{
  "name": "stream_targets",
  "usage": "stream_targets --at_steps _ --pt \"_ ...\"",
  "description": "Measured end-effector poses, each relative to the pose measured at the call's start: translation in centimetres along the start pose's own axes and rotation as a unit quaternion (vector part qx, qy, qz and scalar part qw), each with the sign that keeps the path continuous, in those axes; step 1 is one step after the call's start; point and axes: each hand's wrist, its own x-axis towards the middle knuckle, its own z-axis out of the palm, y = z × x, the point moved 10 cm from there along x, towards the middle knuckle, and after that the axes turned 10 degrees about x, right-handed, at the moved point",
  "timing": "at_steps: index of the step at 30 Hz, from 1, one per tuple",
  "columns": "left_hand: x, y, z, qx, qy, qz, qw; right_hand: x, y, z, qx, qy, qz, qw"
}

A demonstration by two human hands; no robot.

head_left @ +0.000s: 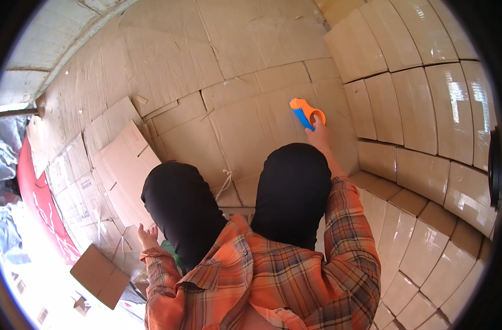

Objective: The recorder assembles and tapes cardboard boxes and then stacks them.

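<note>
An orange and blue tape dispenser [305,110] is out ahead of me, over the cardboard lining on the right. My right hand [318,131] is closed round its near end, with that arm stretched forward past my right knee. Low on the left, beside my left knee, my left hand [148,237] has its fingers apart and holds nothing. Just ahead of those fingers lies the lower end of a flat cardboard piece [127,170]. Something green [171,252] shows partly between my left forearm and my leg; what it is, I cannot tell.
Taped cardboard boxes [421,104] are stacked high along my right side, with more boxes [421,247] lower down. Overlapping cardboard sheets [256,121] cover the surface ahead. At the left are a red sheet [39,203], silvery wrapping [6,154] and a brown cardboard piece [100,275].
</note>
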Motion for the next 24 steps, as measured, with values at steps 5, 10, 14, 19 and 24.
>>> stream_targets --at_steps 5,10,14,19,24 --pt "-5.3 2.2 3.8 0.234 -0.051 0.176 0.955 0.9 0.7 2.1 -0.125 -0.058 0.106 0.985" --pt "-10.1 7.6 6.7 0.218 -0.073 0.348 0.909 2.1 0.3 2.9 -0.123 -0.068 0.109 0.984" --pt "-17.9 8.4 13.9 0.194 -0.165 0.368 0.895 4.9 1.5 -1.1 0.232 -0.001 0.084 0.969" --pt "-31.7 10.4 19.1 0.168 -0.297 0.465 0.817 2.2 -9.4 -4.9 0.683 -0.101 0.168 0.704" --pt "-45.9 9.6 22.6 0.150 -0.452 0.525 0.706 -0.1 -21.7 -9.2 0.753 -0.256 0.071 0.602"
